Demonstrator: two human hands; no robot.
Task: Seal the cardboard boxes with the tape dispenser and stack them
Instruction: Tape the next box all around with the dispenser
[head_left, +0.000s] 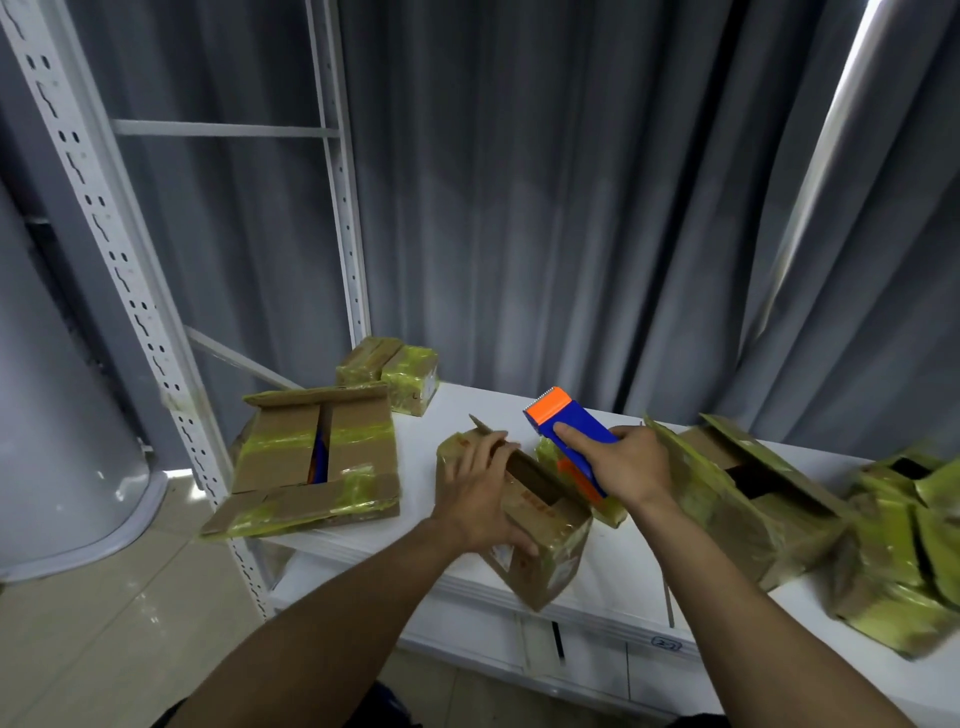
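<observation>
Left hand clasps open cardboard box | right hand grips tape dispenser | box likely light, flaps floppy; steady by walls

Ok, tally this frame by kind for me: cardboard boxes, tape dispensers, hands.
Cardboard boxes: 6 distinct (large left box, back-left box, back-right box, held box under the left hand, small box behind it, open right box); blurred far-right heap not counted.
Tape dispenser: 1, gripped by the right hand.
Hands: 2
Total: 9
</observation>
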